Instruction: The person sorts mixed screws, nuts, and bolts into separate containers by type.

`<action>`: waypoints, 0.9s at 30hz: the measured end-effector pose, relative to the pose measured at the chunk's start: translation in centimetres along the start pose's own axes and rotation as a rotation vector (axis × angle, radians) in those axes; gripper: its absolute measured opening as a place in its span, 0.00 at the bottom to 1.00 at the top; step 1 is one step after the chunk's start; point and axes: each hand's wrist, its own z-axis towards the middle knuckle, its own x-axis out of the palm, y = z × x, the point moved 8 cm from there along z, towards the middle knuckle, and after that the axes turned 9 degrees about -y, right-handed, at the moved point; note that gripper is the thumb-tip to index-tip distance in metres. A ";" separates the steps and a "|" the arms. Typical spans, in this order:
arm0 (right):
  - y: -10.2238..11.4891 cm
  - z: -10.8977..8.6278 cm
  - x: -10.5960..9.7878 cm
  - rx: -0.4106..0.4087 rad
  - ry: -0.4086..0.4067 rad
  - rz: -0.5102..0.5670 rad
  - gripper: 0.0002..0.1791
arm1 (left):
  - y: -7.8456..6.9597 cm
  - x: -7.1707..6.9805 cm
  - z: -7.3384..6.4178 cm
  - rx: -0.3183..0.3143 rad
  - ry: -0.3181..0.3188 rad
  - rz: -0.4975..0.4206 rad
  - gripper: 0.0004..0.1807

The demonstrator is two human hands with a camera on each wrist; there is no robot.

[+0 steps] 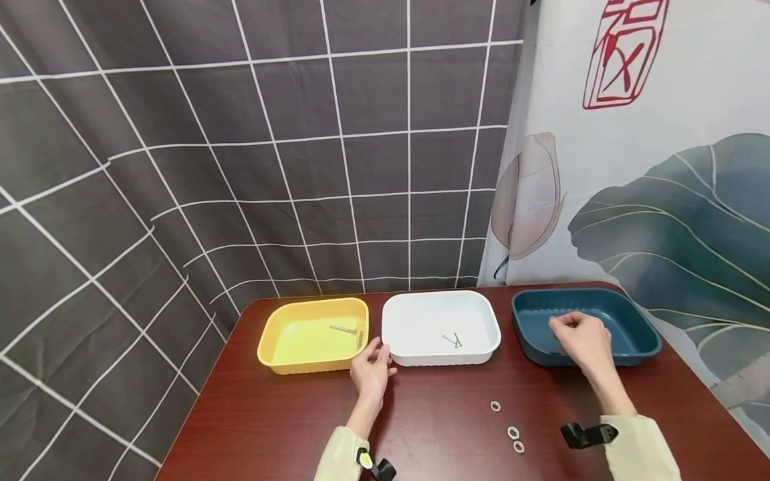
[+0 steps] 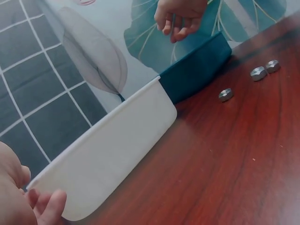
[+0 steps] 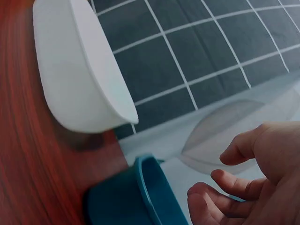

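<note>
My right hand (image 1: 582, 339) hangs over the blue bin (image 1: 637, 347), its thumb and loosely bent fingers (image 3: 234, 187) apart, with nothing visible between them. At the near left corner of the white bin (image 1: 442, 359), my left hand (image 1: 369, 371) touches the bin with relaxed fingers. Several thin screws (image 1: 454, 341) lie inside the white bin. Three metal hex nuts sit on the table in front of the bins: one nut (image 1: 495, 405) alone, another nut (image 1: 513, 433) beside a third nut (image 1: 519, 447). My right hand hides part of the blue bin's floor.
A yellow bin (image 1: 289, 367) stands left of the white one and holds a metal pin (image 1: 343, 329) and another slim piece (image 1: 360, 339). The reddish-brown table (image 1: 271, 427) ends at a dark gridded curtain (image 1: 373, 167) and a white printed curtain (image 1: 553, 87).
</note>
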 end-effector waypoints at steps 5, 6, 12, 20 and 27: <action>-1.4 -0.1 -1.4 0.030 -0.052 -0.016 0.20 | -0.9 -0.8 -0.6 0.090 -0.037 0.095 0.17; -1.6 -0.1 -1.7 0.035 -0.063 -0.018 0.20 | -1.0 -0.9 -0.7 0.101 -0.041 0.102 0.16; -3.3 -0.1 -3.5 0.084 -0.135 -0.010 0.22 | -1.6 -1.3 -1.6 0.095 -0.027 0.073 0.14; -6.2 0.5 -6.0 0.204 -0.183 0.057 0.25 | -1.6 -2.0 -2.7 0.022 0.081 0.028 0.15; -9.7 0.8 -8.0 0.357 -0.222 0.066 0.28 | -0.7 -2.4 -3.5 -0.040 0.178 0.065 0.16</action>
